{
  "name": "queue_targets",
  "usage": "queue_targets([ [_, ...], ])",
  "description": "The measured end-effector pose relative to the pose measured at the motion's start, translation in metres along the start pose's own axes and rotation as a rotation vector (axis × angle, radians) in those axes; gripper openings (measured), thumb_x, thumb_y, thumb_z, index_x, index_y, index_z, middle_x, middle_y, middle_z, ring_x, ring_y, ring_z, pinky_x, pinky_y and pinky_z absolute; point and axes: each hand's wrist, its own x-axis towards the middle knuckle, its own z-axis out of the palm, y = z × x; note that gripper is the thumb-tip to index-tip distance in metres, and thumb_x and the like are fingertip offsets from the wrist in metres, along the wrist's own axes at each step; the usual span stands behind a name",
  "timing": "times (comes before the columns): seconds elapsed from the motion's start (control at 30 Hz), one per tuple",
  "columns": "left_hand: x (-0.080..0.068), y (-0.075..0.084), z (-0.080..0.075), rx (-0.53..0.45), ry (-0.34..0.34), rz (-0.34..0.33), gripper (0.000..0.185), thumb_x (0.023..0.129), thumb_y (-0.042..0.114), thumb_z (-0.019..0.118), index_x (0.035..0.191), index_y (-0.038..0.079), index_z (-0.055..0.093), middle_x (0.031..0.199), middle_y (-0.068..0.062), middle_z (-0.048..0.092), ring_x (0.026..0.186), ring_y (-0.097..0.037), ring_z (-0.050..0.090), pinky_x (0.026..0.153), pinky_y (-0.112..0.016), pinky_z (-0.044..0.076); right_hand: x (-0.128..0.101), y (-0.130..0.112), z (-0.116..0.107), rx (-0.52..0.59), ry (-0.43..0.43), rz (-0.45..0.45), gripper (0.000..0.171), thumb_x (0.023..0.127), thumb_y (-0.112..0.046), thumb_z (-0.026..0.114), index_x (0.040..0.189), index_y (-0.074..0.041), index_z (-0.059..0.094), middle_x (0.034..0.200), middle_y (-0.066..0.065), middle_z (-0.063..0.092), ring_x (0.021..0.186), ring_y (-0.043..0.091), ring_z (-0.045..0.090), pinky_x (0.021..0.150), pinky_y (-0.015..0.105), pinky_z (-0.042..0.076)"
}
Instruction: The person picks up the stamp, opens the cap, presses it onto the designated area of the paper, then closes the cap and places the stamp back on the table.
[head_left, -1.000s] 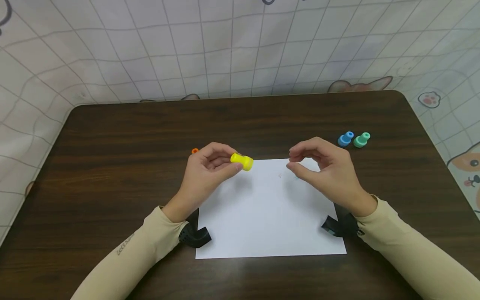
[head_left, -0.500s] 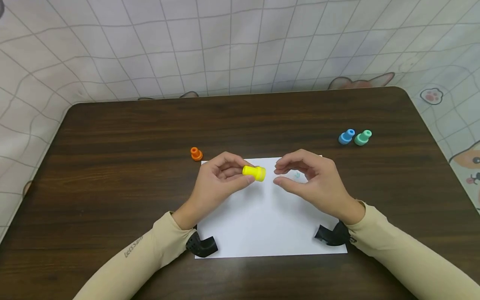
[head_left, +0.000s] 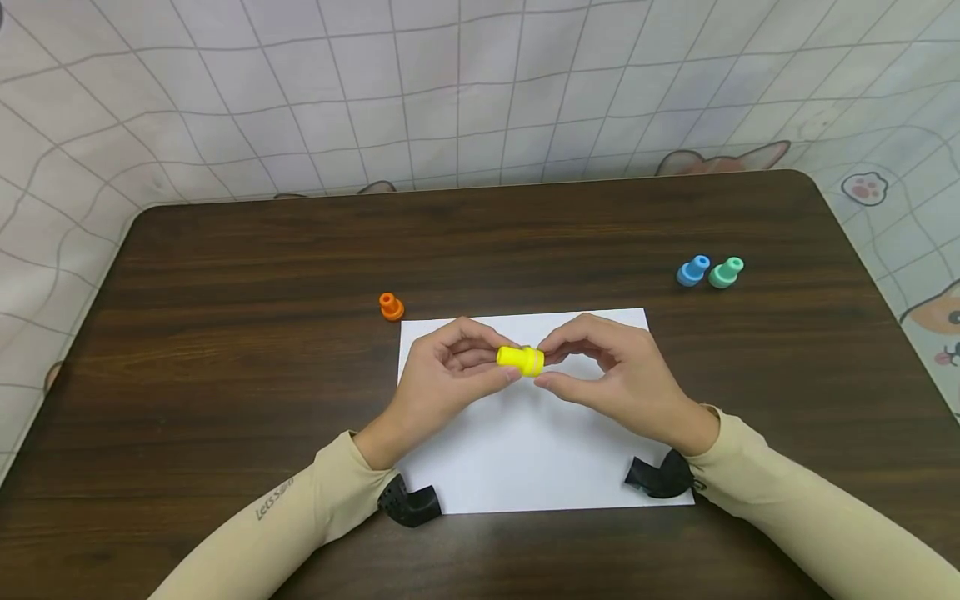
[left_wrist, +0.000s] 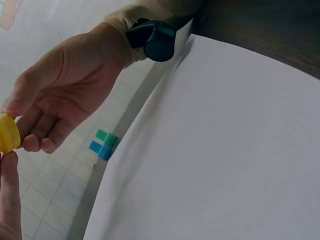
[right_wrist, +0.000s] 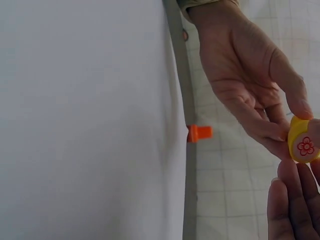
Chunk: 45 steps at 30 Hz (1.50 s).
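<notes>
A yellow toy stamp (head_left: 519, 360) lies sideways between both hands, above a white sheet of paper (head_left: 540, 467). My left hand (head_left: 446, 379) pinches its narrow handle between thumb and fingers. From the other side my right hand (head_left: 626, 379) has thumb and fingertips on the wide end. That end carries a red flower (right_wrist: 305, 146) in the right wrist view, partly covered by a fingertip. In the left wrist view a thin line runs round the yellow wide end (left_wrist: 9, 132).
An orange stamp (head_left: 391, 308) stands by the paper's far left corner. Blue (head_left: 692, 272) and green (head_left: 725, 274) stamps stand side by side at the back right of the dark wooden table (head_left: 225, 275). A white gridded cloth (head_left: 480, 92) hangs behind it.
My left hand has carried the yellow stamp right and nearer, over the paper. My right hand has moved left until its fingertips reach the wide end. The orange stamp has come into full view.
</notes>
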Motion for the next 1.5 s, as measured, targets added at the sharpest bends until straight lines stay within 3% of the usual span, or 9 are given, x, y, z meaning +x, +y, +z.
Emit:
queue_targets([
  [0.9, -0.001, -0.001, 0.003, 0.037, -0.007, 0.035, 0.029, 0.082, -0.004, 0.081, 0.110, -0.003, 0.071, 0.109, -0.025, 0.074, 0.091, -0.011, 0.077, 0.086, -0.034, 0.066, -0.007, 0.000, 0.010, 0.038, 0.039, 0.035, 0.041, 0.073, 0.016, 0.083, 0.107, -0.001, 0.069, 0.103, 0.009, 0.074, 0.094, 0.011, 0.070, 0.088, 0.023, 0.064],
  [1.5, -0.001, -0.004, 0.004, 0.036, 0.034, 0.062, 0.029, 0.080, -0.007, 0.081, 0.107, -0.006, 0.071, 0.107, -0.030, 0.074, 0.088, -0.007, 0.077, 0.085, -0.034, 0.066, -0.007, 0.004, 0.010, 0.048, 0.074, -0.008, 0.040, 0.069, 0.020, 0.084, 0.101, 0.002, 0.069, 0.102, 0.013, 0.075, 0.096, 0.011, 0.071, 0.087, 0.025, 0.065],
])
